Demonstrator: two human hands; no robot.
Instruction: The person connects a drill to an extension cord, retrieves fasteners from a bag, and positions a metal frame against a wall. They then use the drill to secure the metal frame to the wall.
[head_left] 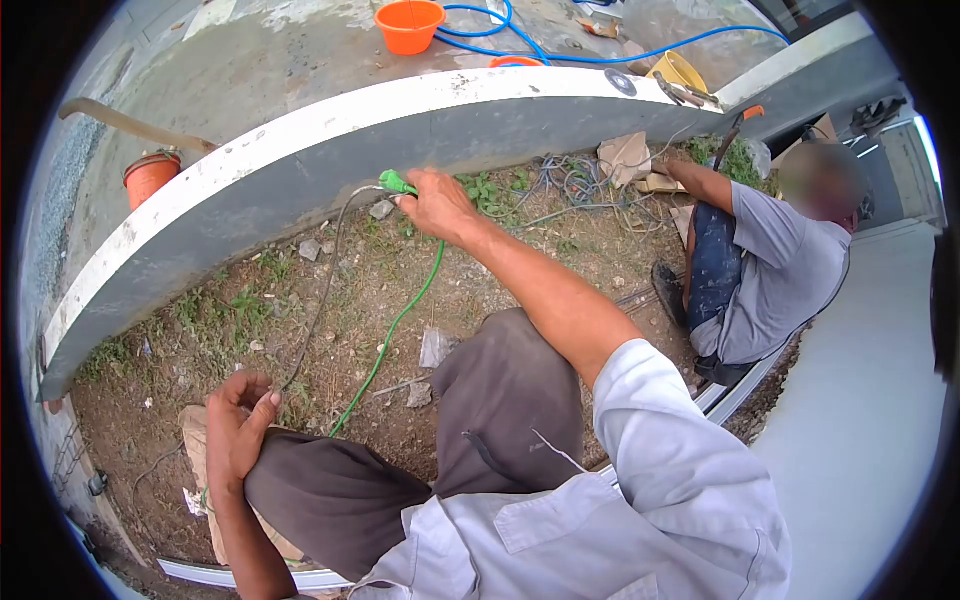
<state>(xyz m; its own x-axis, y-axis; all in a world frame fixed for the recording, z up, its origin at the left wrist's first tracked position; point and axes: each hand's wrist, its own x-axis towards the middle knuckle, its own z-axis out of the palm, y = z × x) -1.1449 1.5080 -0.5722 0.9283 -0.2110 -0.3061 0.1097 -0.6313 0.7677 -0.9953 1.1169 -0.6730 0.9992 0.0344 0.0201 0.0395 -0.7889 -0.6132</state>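
My right hand (440, 205) is closed around a bright green piece (397, 182) that looks like a cord connector, out over the ground near the low wall. A green cord (400, 322) hangs from below this hand toward my knees. From the green piece's left side a grey cable (325, 285) curves down to my left hand (240, 420). That hand rests by my left knee, its fingers curled and the thumb against the cable. A short dark strip (485, 453) and a thin pale wire (556, 449) lie on my lap.
A low curved wall (330, 165) runs ahead, with pliers-like tools (688, 95) and a disc (620, 82) on top. Orange buckets (410, 28) and a blue hose (640, 57) lie beyond. At right sits a co-worker (775, 265) near tangled wires (575, 185). Stones (437, 347) dot the soil.
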